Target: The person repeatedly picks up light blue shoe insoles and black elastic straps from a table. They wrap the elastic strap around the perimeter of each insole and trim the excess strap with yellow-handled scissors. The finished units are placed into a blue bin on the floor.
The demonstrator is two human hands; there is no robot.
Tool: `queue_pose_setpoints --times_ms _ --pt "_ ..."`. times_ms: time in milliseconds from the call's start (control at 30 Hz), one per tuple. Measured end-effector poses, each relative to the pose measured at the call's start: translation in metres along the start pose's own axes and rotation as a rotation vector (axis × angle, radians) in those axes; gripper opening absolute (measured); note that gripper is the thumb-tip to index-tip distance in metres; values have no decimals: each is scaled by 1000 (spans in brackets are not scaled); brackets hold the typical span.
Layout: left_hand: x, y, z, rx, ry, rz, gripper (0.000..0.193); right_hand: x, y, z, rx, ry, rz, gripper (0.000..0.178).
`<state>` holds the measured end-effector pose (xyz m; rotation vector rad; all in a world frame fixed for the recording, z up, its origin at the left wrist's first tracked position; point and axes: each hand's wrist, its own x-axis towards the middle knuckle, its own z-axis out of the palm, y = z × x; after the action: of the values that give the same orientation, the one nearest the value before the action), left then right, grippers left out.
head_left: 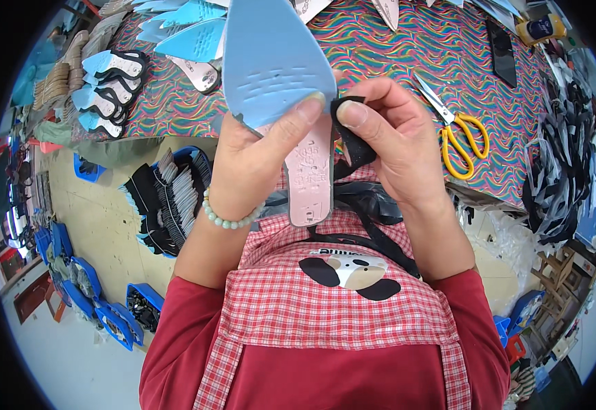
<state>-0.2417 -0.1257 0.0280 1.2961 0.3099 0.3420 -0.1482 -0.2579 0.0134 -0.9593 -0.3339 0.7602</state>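
Observation:
A shoe insole [277,61], blue at its wide pointed front and pink along the narrow back, is held up over the near edge of the table. My left hand [257,150] grips it at its left side, thumb pressed on the blue part. Beside its right edge, my right hand [397,137] pinches a black fabric strap [354,140] between thumb and fingers. The strap's upper end lies against the insole's edge; whether it is fixed there I cannot tell. Yellow-handled scissors [458,130] lie partly open on the table, right of my right hand.
A patterned cloth covers the table [380,61]. Insoles with black straps [110,89] are stacked at the left, more blue insoles [192,37] behind. A black phone [501,53] and a bundle of black straps [564,150] are at the right. Blue bins [144,307] stand on the floor.

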Motion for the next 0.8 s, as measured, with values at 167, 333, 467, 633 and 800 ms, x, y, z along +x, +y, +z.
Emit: queue_pose_setpoints --times_ms 167,333,467,633,800 --pt "-3 -8 -6 59 -85 195 34 -1 11 11 -114 154 -91 13" --pt "5 -5 -13 288 -131 273 37 -1 -2 7 -879 27 -575 10" --pt "28 -5 -17 131 -241 299 31 22 -8 -8 -940 -279 -557 18" --pt "24 10 -1 37 -157 277 49 -3 -5 22 -184 -114 80 27" --pt "12 14 3 -125 123 373 52 -14 -9 4 -216 -111 49 28"
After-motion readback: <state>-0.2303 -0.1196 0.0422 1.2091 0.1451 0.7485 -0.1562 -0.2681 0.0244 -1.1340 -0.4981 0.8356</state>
